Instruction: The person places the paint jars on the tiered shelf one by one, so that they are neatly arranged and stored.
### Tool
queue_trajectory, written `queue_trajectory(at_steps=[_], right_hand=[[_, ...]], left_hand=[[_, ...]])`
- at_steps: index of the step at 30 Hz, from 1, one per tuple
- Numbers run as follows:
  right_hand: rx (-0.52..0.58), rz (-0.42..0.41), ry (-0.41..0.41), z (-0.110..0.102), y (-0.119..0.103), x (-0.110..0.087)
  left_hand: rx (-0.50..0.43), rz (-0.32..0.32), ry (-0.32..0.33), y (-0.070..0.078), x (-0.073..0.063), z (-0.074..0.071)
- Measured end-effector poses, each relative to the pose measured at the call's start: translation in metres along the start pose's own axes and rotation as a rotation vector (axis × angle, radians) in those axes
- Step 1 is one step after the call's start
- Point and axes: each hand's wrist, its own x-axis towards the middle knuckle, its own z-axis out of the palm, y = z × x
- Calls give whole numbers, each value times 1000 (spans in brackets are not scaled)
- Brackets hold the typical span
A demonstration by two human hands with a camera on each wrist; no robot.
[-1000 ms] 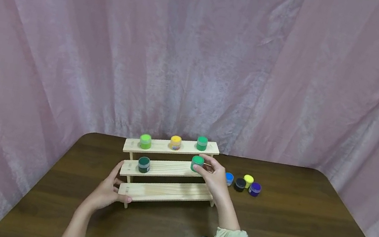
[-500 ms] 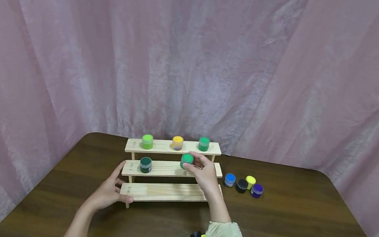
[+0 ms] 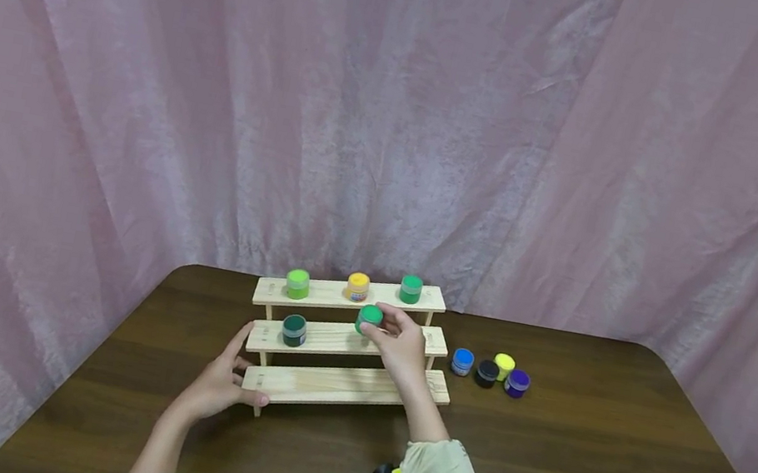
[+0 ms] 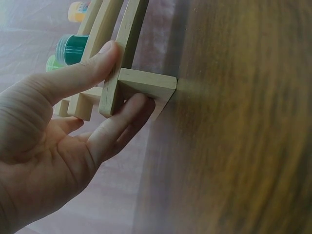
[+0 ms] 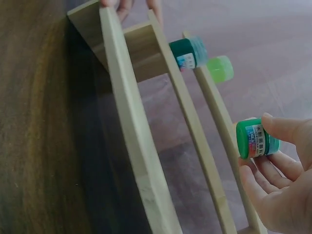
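Observation:
My right hand (image 3: pixel 402 352) pinches a green paint jar (image 3: pixel 369 319) between thumb and fingers, over the middle board of a three-tier wooden display rack (image 3: pixel 347 385). The jar's printed label (image 5: pixel 260 140) shows in the right wrist view. My left hand (image 3: pixel 217 387) grips the rack's left end, thumb on the lowest board and fingertips under it, beside the leg (image 4: pixel 148 80). A dark green jar (image 3: pixel 294 330) stands at the left of the middle board. Along the top board are a light green jar (image 3: pixel 298 284), a yellow-orange jar (image 3: pixel 357 287) and another green jar (image 3: pixel 411 289).
Right of the rack, a blue jar (image 3: pixel 462 361), a black jar (image 3: pixel 487 373), a yellow jar (image 3: pixel 504 367) and a purple jar (image 3: pixel 516 383) stand grouped on the brown wooden table (image 3: pixel 598 461). A pink curtain (image 3: pixel 402 105) hangs behind the table's far edge.
The right hand has carried the green jar leftward along the middle board, from near its right end toward its middle. The left hand keeps its grip on the rack.

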Motion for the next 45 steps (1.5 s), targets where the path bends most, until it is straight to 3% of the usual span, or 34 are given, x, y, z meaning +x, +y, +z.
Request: queue_trajectory(at_steps=[11,33,45], right_hand=[[-26,14,-16,7,7,-1],[-120,-55,-13,12,18,2],[-118,-51,-20,12,20,-1]], left_hand=[[1,-5,4,2,0,0],[-29,0,8,3,-1,0],[-34,1,4,1,-3,0]])
